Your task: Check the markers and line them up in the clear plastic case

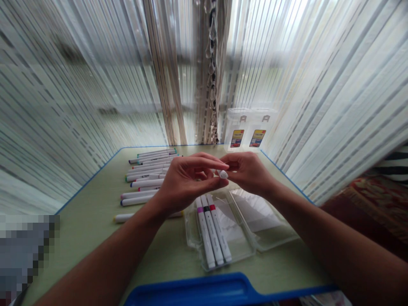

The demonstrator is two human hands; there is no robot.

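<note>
Above the table my left hand (pixel 188 178) pinches a white marker (pixel 223 174), whose rounded end points toward me. My right hand (pixel 247 170) meets it from the other side, its fingertips closed at the same marker; most of the marker is hidden by the fingers. Below them lies an open clear plastic case (pixel 251 248). Three white markers (pixel 213 233) with purple, black and red bands rest side by side in its left half. To the left, several white markers (pixel 140 194) with differently coloured ends lie in a loose row, partly behind my left hand and forearm.
Two clear cases (pixel 244 121) with yellow labels stand at the table's far right edge. The pale green table (pixel 86 242) has a blue rim and a blue moulded tray (pixel 191 293) at the front. String curtains (pixel 95 63) hang behind; patterned fabric (pixel 372 204) lies at right.
</note>
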